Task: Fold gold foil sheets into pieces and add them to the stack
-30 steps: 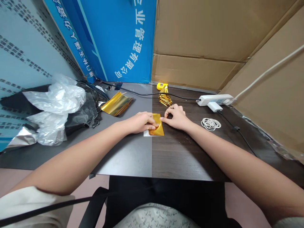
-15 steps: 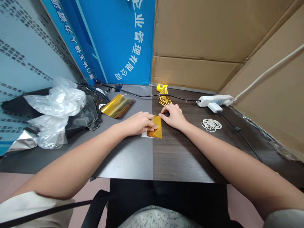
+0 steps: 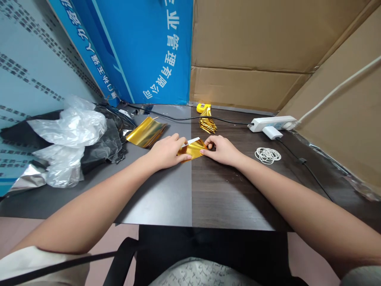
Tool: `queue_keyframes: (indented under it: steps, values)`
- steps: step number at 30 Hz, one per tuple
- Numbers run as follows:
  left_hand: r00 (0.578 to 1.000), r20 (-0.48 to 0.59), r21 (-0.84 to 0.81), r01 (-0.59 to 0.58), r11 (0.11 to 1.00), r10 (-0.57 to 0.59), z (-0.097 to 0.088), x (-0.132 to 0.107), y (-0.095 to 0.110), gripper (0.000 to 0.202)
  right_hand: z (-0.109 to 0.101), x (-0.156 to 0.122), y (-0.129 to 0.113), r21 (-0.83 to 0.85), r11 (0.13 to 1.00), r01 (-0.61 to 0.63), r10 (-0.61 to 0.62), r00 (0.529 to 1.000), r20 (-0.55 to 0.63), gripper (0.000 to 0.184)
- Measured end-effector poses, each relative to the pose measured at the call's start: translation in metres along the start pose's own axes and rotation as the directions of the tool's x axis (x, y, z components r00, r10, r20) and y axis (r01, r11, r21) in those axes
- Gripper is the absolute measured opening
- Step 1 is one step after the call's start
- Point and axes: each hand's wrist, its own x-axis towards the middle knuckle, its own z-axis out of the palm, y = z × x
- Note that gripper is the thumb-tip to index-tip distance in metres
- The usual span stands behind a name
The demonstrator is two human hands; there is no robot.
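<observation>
We find the piece in hand partway through its handling: a gold foil sheet (image 3: 195, 149) lies on the desk (image 3: 220, 198) between the two sets of fingers, held at both ends and bent out of flat, with a white strip (image 3: 194, 140) showing along the edge farthest from us. The left hand (image 3: 167, 152) has its thumb on top of the sheet's left end, its fingers bent around that end, so we read this as a grip on the foil. The right hand (image 3: 224, 150) pinches the opposite end, its thumb laid on the gold face and its fingers curled behind; how firmly either presses, we cannot tell. Whether any crease in this sheet is complete is hidden from us, so we judge it unfinished. Just beyond the right fingers sits a bundle of gold foil pieces (image 3: 208, 125), which look folded already, with a yellow case (image 3: 203, 108) behind it. Beyond and to the left of the left fingers, a stack of wide gold foil sheets (image 3: 146, 132) looks unfolded, so we judge that portion untouched. To the right of the right fingers, well apart from them, white looped bands (image 3: 268, 155) lie unused, near a white power strip (image 3: 272, 123).
</observation>
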Motion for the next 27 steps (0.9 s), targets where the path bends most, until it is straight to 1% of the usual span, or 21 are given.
queue_keyframes:
  steps: [2, 5, 7, 9, 14, 16, 19, 22, 27]
  values:
    - [0.998, 0.009, -0.06, 0.063, 0.996, -0.063, 0.001, 0.0, 0.0, 0.053, -0.002, -0.001, -0.002, 0.002, 1.0, -0.014, 0.014, 1.0, 0.02, 0.016]
    - [0.989, 0.02, -0.123, 0.149, 0.981, -0.148, 0.0, 0.003, -0.001, 0.054, -0.007, -0.002, -0.005, 0.021, 1.0, -0.011, 0.009, 0.997, 0.074, 0.01]
    - [0.984, 0.035, -0.146, 0.181, 0.973, -0.177, -0.001, 0.005, -0.002, 0.051, -0.012, -0.002, -0.004, 0.035, 0.999, -0.005, 0.001, 0.993, 0.115, 0.012]
    - [0.986, 0.031, -0.187, 0.169, 0.968, -0.166, 0.0, 0.006, -0.003, 0.043, -0.015, -0.003, -0.003, 0.045, 0.999, 0.005, -0.012, 0.988, 0.153, 0.016]
    - [0.997, -0.01, -0.29, 0.067, 0.955, -0.073, 0.002, 0.009, -0.006, 0.02, -0.021, -0.003, 0.001, 0.058, 0.996, 0.065, -0.075, 0.978, 0.194, 0.02]
    - [1.0, -0.011, -0.314, 0.022, 0.949, -0.027, 0.002, 0.009, -0.007, 0.013, -0.022, -0.003, 0.002, 0.063, 0.993, 0.1, -0.111, 0.975, 0.194, 0.017]
    - [0.997, -0.018, -0.345, -0.072, 0.936, 0.07, 0.001, 0.009, -0.01, 0.006, -0.023, -0.003, 0.003, 0.067, 0.983, 0.17, -0.18, 0.965, 0.192, 0.011]
    - [0.987, -0.033, -0.358, -0.158, 0.92, 0.157, 0.002, 0.01, -0.015, 0.003, -0.025, -0.003, 0.004, 0.059, 0.971, 0.232, -0.239, 0.953, 0.185, 0.011]
    - [0.947, -0.117, -0.304, -0.322, 0.897, 0.301, 0.006, 0.009, -0.02, 0.012, -0.027, -0.002, 0.008, 0.031, 0.937, 0.349, -0.348, 0.918, 0.188, 0.009]
